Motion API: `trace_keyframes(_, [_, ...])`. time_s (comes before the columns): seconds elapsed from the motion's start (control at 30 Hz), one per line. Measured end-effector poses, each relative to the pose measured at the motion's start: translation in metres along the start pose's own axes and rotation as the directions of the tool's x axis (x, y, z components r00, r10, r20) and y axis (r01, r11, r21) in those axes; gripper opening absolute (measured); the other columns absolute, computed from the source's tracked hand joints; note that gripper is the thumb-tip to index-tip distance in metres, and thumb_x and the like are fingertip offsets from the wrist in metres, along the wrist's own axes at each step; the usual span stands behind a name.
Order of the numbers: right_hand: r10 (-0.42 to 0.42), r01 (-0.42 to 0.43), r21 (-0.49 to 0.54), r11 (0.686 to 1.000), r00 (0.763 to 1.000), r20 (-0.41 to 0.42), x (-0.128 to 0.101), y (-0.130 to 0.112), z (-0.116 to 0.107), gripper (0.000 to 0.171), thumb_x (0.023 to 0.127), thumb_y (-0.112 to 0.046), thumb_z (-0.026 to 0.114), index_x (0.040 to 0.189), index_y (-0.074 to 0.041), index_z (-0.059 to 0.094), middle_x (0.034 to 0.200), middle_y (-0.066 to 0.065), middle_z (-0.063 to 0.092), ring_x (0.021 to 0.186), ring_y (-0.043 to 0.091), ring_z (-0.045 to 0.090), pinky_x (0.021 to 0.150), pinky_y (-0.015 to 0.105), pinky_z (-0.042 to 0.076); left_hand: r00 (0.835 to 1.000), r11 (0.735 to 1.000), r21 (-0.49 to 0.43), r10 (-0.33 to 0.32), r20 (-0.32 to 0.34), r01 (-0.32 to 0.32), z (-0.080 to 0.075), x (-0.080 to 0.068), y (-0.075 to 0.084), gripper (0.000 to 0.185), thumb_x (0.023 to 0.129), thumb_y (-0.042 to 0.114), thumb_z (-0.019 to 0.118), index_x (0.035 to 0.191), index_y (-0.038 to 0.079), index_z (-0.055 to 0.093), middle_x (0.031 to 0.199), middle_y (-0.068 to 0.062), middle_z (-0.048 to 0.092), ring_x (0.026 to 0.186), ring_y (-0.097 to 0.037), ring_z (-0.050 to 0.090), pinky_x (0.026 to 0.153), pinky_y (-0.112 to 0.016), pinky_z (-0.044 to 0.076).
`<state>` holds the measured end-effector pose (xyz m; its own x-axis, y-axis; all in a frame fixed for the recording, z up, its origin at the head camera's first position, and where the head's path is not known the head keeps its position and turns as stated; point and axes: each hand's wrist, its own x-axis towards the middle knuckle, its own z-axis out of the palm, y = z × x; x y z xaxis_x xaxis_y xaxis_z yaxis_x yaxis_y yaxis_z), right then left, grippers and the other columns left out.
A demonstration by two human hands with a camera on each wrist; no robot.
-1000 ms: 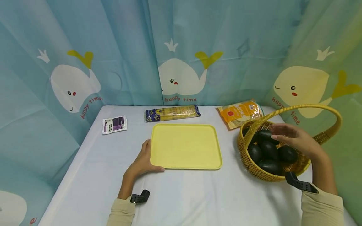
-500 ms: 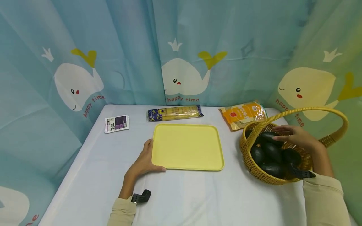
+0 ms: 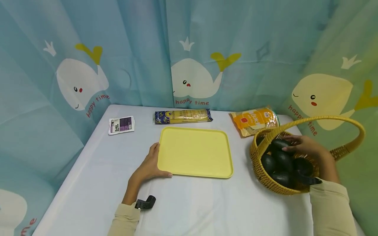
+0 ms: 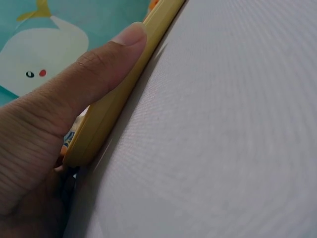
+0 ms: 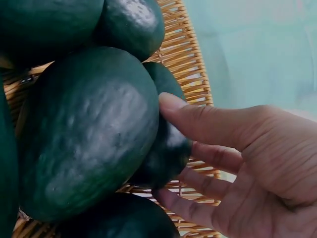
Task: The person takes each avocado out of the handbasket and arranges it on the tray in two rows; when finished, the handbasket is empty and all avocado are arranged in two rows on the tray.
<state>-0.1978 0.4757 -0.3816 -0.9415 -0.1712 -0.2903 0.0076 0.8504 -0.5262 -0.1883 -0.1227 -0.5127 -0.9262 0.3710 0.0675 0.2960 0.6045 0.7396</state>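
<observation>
The tray point(image 3: 195, 152) is plain pale yellow on a white cloth point(image 3: 189, 206). At 3 o'clock, the basket point(image 3: 348, 129) is golden-yellow wicker, its avocados point(image 3: 283, 160) glossy dark green, near black. At 12 o'clock lies a yellow noodle pack point(image 3: 183, 116) with dark blue ends; at 1 o'clock an orange-and-yellow bag point(image 3: 254, 120); at 10 o'clock a white-and-purple packet point(image 3: 121, 125). The curtain point(image 3: 141, 49) is teal, printed with white and yellow whales and red lettering. Both sleeves point(image 3: 332, 209) are beige.
</observation>
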Motion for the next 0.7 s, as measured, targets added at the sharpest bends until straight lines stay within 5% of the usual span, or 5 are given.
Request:
trace_keyframes(0.37, [0.051, -0.052, 0.031, 0.998, 0.998, 0.025, 0.008, 0.009, 0.005, 0.072, 0.096, -0.032, 0.063, 0.146, 0.010, 0.032, 0.139, 0.045, 0.036, 0.100, 0.030, 0.064, 0.075, 0.037, 0.057, 1.000, 1.000, -0.016, 0.007, 0.014, -0.007, -0.005, -0.001, 0.005, 0.142, 0.055, 0.051, 0.092, 0.157, 0.003, 0.006, 0.159, -0.020, 0.010, 0.138, -0.038, 0.035, 0.111, -0.053, 0.036])
trace_keyframes(0.7, [0.088, -0.092, 0.068, 0.993, 0.995, 0.055, 0.015, 0.005, 0.010, 0.078, 0.097, -0.033, 0.061, 0.146, 0.014, 0.023, 0.136, 0.046, 0.035, 0.102, 0.033, 0.061, 0.078, 0.040, 0.056, 1.000, 1.000, -0.020, 0.006, 0.008, -0.006, -0.003, -0.001, 0.003, 0.142, 0.054, 0.052, 0.092, 0.157, 0.004, 0.007, 0.158, -0.019, 0.012, 0.140, -0.038, 0.032, 0.112, -0.052, 0.034])
